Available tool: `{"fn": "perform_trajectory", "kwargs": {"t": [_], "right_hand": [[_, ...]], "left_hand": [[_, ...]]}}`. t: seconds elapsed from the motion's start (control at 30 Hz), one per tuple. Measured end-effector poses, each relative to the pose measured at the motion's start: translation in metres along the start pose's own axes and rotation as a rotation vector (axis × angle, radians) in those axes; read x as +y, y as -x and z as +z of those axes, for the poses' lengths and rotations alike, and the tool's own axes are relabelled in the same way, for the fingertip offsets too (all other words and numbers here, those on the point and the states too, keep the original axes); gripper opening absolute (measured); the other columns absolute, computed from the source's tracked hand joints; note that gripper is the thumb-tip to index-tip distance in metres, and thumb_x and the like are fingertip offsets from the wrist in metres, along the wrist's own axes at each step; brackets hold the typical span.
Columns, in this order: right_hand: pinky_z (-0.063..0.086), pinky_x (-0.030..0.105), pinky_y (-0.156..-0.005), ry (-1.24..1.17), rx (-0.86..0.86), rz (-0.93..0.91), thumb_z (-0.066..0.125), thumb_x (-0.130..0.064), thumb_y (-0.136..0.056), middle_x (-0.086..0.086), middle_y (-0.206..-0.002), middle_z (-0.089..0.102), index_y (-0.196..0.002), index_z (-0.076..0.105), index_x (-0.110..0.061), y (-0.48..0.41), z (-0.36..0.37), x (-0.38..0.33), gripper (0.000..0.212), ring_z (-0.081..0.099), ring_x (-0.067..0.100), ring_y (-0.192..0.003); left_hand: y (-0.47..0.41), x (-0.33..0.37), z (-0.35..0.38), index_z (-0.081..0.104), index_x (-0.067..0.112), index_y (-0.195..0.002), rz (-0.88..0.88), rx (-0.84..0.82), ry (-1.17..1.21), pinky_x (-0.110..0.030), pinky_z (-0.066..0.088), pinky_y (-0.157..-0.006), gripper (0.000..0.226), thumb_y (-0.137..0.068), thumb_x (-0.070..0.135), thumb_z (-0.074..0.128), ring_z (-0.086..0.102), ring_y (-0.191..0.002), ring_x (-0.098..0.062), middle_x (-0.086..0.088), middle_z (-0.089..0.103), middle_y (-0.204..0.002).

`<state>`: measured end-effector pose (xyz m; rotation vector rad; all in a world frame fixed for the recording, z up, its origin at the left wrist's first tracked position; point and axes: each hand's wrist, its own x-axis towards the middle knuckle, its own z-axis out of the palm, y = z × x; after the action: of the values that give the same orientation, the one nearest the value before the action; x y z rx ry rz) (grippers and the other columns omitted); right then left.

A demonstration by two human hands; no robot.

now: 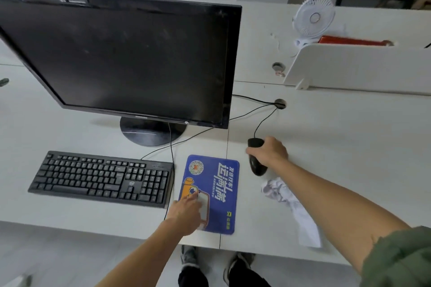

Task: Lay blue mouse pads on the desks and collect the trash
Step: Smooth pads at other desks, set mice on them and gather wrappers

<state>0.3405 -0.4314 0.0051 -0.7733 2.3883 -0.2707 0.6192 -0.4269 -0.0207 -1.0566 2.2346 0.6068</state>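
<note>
Desk (338, 158) holds one blue pad (221, 193), one mouse (257, 168), one paper (275, 190)

Dark monitor (121, 58) up on its round base, black keyboard (102, 178) laid out in front, black mouse (257, 166) off to the right, and there's a small white fan (313, 17) further back near a white divider (361, 67).

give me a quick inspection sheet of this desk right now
surface: white desk, seam down the middle
job's things: blue mouse pad flat, right of keyboard; crumpled paper right of the pad, uncollected
clutter: monitor; mouse off the pad
hands: left hand touches the pad; right hand grips the mouse
cables: mouse cable runs to desk hole
surroundings: white fan, divider behind
</note>
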Motion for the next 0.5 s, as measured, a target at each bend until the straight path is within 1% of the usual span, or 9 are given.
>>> {"fn": "perform_trajectory", "kwargs": {"t": [0.03, 0.07, 0.1, 0.17, 0.2, 0.23, 0.3, 0.43, 0.5], "right_hand": [[0.048, 0.028, -0.066, -0.01, -0.017, -0.015, 0.073, -0.055, -0.064, 0.004, -0.097, 0.066, -0.107, 0.061, -0.019, 0.01, 0.013, -0.009, 0.057, 0.062, 0.022, -0.084], [0.049, 0.029, -0.067, -0.012, -0.036, -0.023, 0.074, -0.056, -0.065, 0.003, -0.097, 0.066, -0.106, 0.06, -0.019, 0.02, 0.026, -0.017, 0.057, 0.062, 0.021, -0.084], [0.05, 0.028, -0.067, -0.002, -0.059, -0.026, 0.074, -0.057, -0.064, 0.002, -0.097, 0.066, -0.105, 0.059, -0.018, 0.029, 0.037, -0.021, 0.058, 0.063, 0.02, -0.084], [0.05, 0.028, -0.066, 0.015, -0.094, -0.021, 0.074, -0.06, -0.063, 0.001, -0.097, 0.067, -0.105, 0.059, -0.018, 0.048, 0.068, -0.035, 0.061, 0.063, 0.02, -0.084], [0.05, 0.028, -0.066, 0.018, -0.11, -0.019, 0.074, -0.061, -0.062, 0.001, -0.099, 0.066, -0.107, 0.059, -0.019, 0.057, 0.081, -0.039, 0.063, 0.063, 0.02, -0.086], [0.051, 0.028, -0.067, 0.015, -0.121, -0.016, 0.074, -0.061, -0.062, 0.002, -0.102, 0.066, -0.11, 0.058, -0.019, 0.065, 0.096, -0.044, 0.066, 0.063, 0.02, -0.089], [0.051, 0.029, -0.068, 0.007, -0.122, -0.006, 0.075, -0.06, -0.064, 0.002, -0.109, 0.065, -0.117, 0.055, -0.019, 0.077, 0.117, -0.049, 0.069, 0.063, 0.021, -0.095], [0.049, 0.029, -0.063, -0.004, -0.069, 0.055, 0.076, -0.061, -0.066, 0.002, -0.112, 0.062, -0.117, 0.053, -0.017, 0.093, 0.146, -0.062, 0.071, 0.063, 0.022, -0.098], [0.052, 0.032, -0.066, 0.003, -0.014, 0.064, 0.076, -0.062, -0.066, 0.004, -0.119, 0.059, -0.122, 0.05, -0.015, 0.094, 0.155, -0.063, 0.077, 0.061, 0.024, -0.105]], "left_hand": [[0.003, -0.006, 0.0, 0.045, 0.02, -0.135, 0.0, 0.049, 0.001, -0.039, 0.038, -0.105, 0.04, -0.096, 0.025, 0.049, 0.045, -0.129, -0.022, 0.0, 0.039, -0.149], [0.005, -0.013, 0.0, 0.045, 0.019, -0.135, 0.003, 0.099, 0.0, -0.039, 0.037, -0.105, 0.04, -0.096, 0.026, 0.048, 0.044, -0.128, -0.022, -0.001, 0.043, -0.144], [0.007, -0.017, 0.001, 0.041, 0.02, -0.138, 0.009, 0.141, -0.012, -0.039, 0.034, -0.107, 0.044, -0.095, 0.028, 0.049, 0.04, -0.131, -0.023, -0.001, 0.041, -0.145], [0.012, -0.037, 0.004, 0.028, 0.022, -0.147, 0.016, 0.183, -0.054, -0.042, 0.026, -0.113, 0.057, -0.095, 0.032, 0.049, 0.025, -0.141, -0.027, -0.004, 0.027, -0.153], [0.013, -0.044, 0.004, 0.023, 0.023, -0.15, 0.01, 0.174, -0.075, -0.043, 0.021, -0.115, 0.061, -0.095, 0.034, 0.048, 0.017, -0.145, -0.029, -0.006, 0.02, -0.157], [0.016, -0.054, 0.003, 0.023, 0.023, -0.151, 0.008, 0.155, -0.092, -0.045, 0.016, -0.117, 0.061, -0.096, 0.035, 0.047, 0.009, -0.148, -0.031, -0.008, 0.013, -0.16], [0.018, -0.065, 0.002, 0.028, 0.023, -0.15, 0.037, 0.113, -0.139, -0.049, 0.012, -0.118, 0.057, -0.096, 0.034, 0.046, 0.0, -0.149, -0.033, -0.008, 0.006, -0.162], [0.022, -0.092, 0.004, 0.035, 0.018, -0.146, 0.138, 0.036, -0.268, -0.051, 0.014, -0.117, 0.053, -0.095, 0.025, 0.047, 0.001, -0.148, -0.036, -0.008, 0.011, -0.161], [0.021, -0.098, 0.006, 0.035, 0.019, -0.146, 0.19, 0.01, -0.315, -0.053, 0.017, -0.116, 0.054, -0.094, 0.025, 0.05, 0.0, -0.147, -0.039, -0.008, 0.014, -0.16]]}}
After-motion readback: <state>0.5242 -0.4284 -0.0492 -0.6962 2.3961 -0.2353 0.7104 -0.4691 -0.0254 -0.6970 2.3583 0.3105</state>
